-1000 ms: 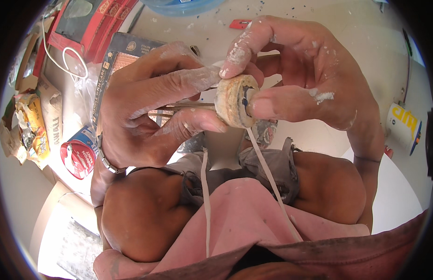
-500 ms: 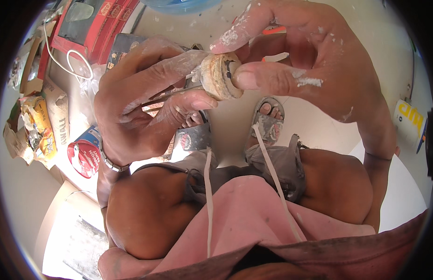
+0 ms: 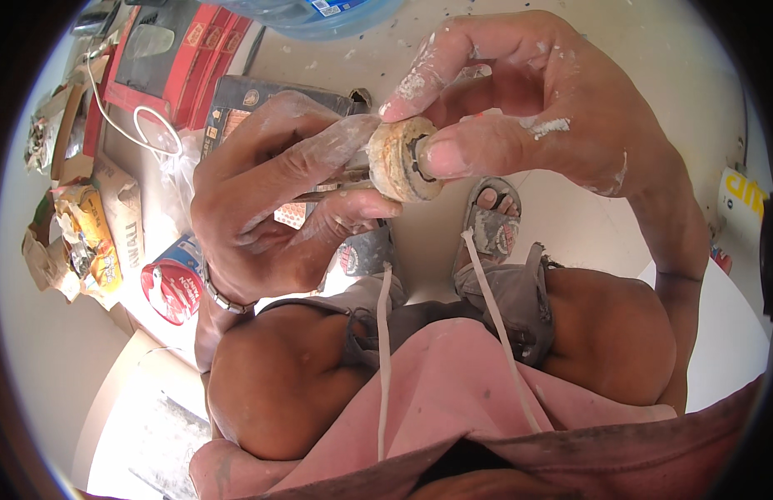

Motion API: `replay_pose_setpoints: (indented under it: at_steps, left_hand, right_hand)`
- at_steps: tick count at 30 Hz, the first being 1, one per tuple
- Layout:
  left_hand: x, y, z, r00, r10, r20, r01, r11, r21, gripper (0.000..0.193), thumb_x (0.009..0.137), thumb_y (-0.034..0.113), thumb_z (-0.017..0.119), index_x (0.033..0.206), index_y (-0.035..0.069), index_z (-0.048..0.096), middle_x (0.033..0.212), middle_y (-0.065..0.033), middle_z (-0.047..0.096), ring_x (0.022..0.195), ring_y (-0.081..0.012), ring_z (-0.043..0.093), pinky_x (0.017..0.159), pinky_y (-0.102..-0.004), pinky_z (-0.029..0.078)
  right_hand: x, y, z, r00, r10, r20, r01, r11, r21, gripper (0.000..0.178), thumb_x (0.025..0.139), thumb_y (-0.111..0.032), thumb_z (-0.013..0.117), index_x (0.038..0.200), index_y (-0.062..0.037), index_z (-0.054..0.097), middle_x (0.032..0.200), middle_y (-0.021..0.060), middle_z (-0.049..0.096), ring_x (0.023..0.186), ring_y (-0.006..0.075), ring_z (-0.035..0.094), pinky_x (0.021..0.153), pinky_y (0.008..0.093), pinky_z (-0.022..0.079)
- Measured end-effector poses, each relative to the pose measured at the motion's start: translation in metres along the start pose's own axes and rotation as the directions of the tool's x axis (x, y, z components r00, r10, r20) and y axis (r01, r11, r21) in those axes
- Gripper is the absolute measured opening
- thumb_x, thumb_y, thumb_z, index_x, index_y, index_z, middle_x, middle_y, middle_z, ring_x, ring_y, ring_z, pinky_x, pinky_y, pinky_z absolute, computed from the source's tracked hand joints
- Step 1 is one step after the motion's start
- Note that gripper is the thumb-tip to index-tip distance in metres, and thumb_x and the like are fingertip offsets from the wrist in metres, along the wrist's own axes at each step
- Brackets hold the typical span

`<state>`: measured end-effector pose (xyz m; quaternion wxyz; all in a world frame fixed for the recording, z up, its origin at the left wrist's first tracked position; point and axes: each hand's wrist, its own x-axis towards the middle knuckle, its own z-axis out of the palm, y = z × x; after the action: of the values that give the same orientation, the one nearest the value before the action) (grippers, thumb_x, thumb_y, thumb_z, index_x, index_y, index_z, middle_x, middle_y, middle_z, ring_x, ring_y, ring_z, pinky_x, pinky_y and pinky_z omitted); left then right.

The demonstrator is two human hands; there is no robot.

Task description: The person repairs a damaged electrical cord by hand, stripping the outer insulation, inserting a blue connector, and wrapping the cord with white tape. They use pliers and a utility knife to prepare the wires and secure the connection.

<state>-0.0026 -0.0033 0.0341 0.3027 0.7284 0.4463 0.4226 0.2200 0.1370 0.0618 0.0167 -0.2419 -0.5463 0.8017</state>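
Note:
Between my hands, above my knees, is a small round piece [image 3: 395, 162], off-white and crusted with a brownish rim and a dark ring in its end. My left hand [image 3: 249, 196] pinches its left side with thumb and forefinger; thin rod-like or wire-like parts run from it back between those fingers. My right hand [image 3: 561, 125], smeared with white paint or plaster, presses its thumb on the dark-ringed end while the forefinger rests on the top edge. What lies inside the ring is mostly hidden by that thumb.
To the left stand a red case [image 3: 174, 58] with a white cable [image 3: 140, 125], a dark printed box [image 3: 236, 96], a red and blue paint can [image 3: 171, 287] and torn packaging [image 3: 90, 237]. A blue clear bottle [image 3: 320, 18] is at the top. At right sits a white container [image 3: 740, 196].
The whole view has shifted slightly, so things appear a little lower and farther right. Both hands keep hold of the round piece, with little change in their grip.

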Motion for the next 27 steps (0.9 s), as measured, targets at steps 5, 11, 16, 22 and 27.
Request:
replay_pose_setpoints:
  at_steps: [5,11,16,22,27]
  left_hand:
    - [0.002,0.002,-0.002,1.000,-0.014,0.009,0.014,0.999,0.030,0.048,0.077,0.009,0.085,0.120,-0.006,0.069,0.097,-0.0196,0.067,0.084,-0.0257,0.064,0.067,-0.0327,0.053]
    - [-0.002,0.014,-0.003,0.973,-0.233,-0.012,0.232,0.965,0.126,0.048,0.081,0.019,0.083,0.116,-0.010,0.069,0.097,-0.0193,0.067,0.086,-0.0255,0.065,0.069,-0.0334,0.053]
    - [0.009,0.000,-0.009,0.996,-0.078,0.046,0.077,0.997,0.025,0.048,0.088,0.031,0.076,0.111,-0.010,0.069,0.095,-0.0187,0.067,0.080,-0.0242,0.063,0.066,-0.0335,0.050]
    - [0.012,-0.012,-0.010,0.994,-0.055,0.091,0.070,0.983,-0.170,0.037,0.095,0.028,0.068,0.104,-0.007,0.067,0.082,-0.0152,0.064,0.065,-0.0266,0.059,0.058,-0.0341,0.044]
    - [0.017,-0.018,-0.019,0.982,-0.060,0.178,0.100,0.969,-0.226,0.033,0.098,0.024,0.064,0.093,-0.008,0.065,0.079,-0.0166,0.061,0.065,-0.0290,0.057,0.059,-0.0360,0.044]
  right_hand:
    - [-0.005,-0.030,0.009,0.997,0.042,0.059,-0.032,0.985,-0.169,0.020,0.093,-0.012,0.071,0.108,-0.0014,0.064,0.107,0.0083,0.069,0.098,0.0140,0.068,0.081,0.0264,0.058]
    - [0.002,-0.010,-0.002,0.976,-0.159,0.147,0.178,0.976,-0.124,0.016,0.094,-0.013,0.071,0.103,-0.0008,0.065,0.102,0.0081,0.071,0.097,0.0134,0.068,0.082,0.0271,0.058]
    - [0.015,0.002,-0.012,0.959,-0.223,0.176,0.222,0.975,0.026,0.018,0.092,-0.012,0.075,0.103,-0.0010,0.067,0.101,0.0072,0.072,0.093,0.0129,0.070,0.082,0.0263,0.058]
    - [-0.002,-0.032,-0.009,0.986,-0.090,0.141,0.118,0.972,-0.204,0.023,0.088,-0.013,0.080,0.104,-0.0004,0.069,0.102,0.0068,0.072,0.091,0.0111,0.069,0.081,0.0239,0.058]
    - [0.001,-0.039,-0.006,0.993,0.024,0.119,0.001,0.978,-0.207,0.029,0.085,-0.012,0.081,0.106,0.0005,0.067,0.103,0.0089,0.071,0.094,0.0138,0.069,0.085,0.0259,0.056]
